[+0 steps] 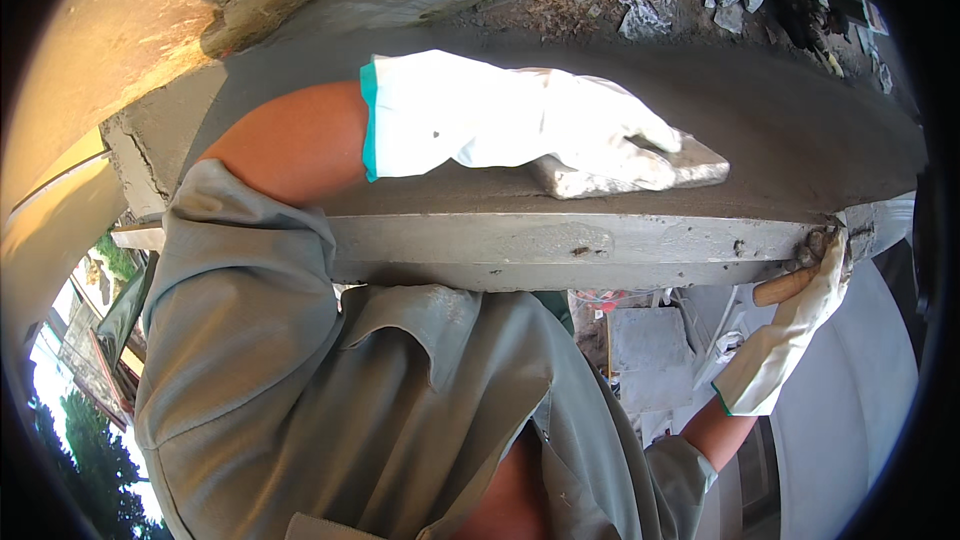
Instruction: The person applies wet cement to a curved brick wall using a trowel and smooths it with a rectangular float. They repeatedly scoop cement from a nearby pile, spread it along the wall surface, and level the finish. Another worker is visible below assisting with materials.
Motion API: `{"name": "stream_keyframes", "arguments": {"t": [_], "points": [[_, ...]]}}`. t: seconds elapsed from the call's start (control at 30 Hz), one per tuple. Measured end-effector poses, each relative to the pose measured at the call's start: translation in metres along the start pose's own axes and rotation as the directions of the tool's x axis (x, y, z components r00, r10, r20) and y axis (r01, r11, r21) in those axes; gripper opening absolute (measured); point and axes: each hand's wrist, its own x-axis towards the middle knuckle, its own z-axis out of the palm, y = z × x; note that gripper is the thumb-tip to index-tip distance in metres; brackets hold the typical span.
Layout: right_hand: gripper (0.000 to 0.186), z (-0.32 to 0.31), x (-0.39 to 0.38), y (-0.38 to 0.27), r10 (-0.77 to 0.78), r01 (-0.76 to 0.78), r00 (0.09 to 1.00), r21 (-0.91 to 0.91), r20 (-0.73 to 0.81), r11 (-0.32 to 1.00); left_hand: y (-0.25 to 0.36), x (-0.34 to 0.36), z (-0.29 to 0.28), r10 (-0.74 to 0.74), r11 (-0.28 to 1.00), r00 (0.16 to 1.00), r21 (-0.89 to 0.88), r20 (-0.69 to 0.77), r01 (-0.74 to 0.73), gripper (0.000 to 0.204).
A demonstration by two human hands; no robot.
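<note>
The pale float [705, 169] lies on the grey ledge [810, 135] by its near edge, where I have the left hand [605, 135] clamped over it. My right hand [823, 282], beside the ledge's right end, grips a wooden handle [782, 288]. I judge this smoothing; another stroke calls for even pressure.

- We see a pale, smeared rectangular hand float [704, 162] lying flat near the front edge, its middle partly covered.
- Under it we see mortar [800, 130], grey-brown and mostly smooth, spread over a ledge.
- We make out a rounded tan wooden tool handle [783, 287], slanted below the ledge's right end.
</note>
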Motion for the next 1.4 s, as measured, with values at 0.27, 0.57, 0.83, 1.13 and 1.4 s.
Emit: {"name": "stream_keyframes", "arguments": {"t": [0.27, 0.57, 0.83, 1.13, 1.4], "points": [[0.036, -0.017, 0.024, 0.018, -0.034, 0.032, 0.995, 0.024, 0.093, 0.999, -0.001, -0.176, -0.033, -0.148, 0.973, 0.987, -0.17, 0.061, 0.156, 0.058], [0.034, -0.023, 0.038, 0.023, -0.024, 0.021, 0.989, 0.02, 0.144, 1.0, -0.047, -0.255, -0.052, -0.431, 0.877, 0.894, 0.176, -0.123, 0.447, 0.056], [0.038, -0.022, 0.037, 0.019, -0.018, 0.023, 0.98, -0.023, 0.196, 0.999, -0.044, -0.323, -0.057, -0.36, 0.922, 0.927, 0.112, -0.105, 0.371, 0.058], [0.036, -0.027, 0.049, 0.023, -0.003, 0.012, 0.975, -0.04, 0.223, 0.999, -0.049, -0.4, -0.065, -0.644, 0.733, 0.718, 0.057, -0.262, 0.678, 0.049], [0.034, -0.03, 0.052, 0.024, -0.01, 0.013, 0.961, -0.011, 0.275, 1.0, -0.067, -0.393, -0.061, -0.708, 0.652, 0.641, 0.073, -0.296, 0.754, 0.052]]}}
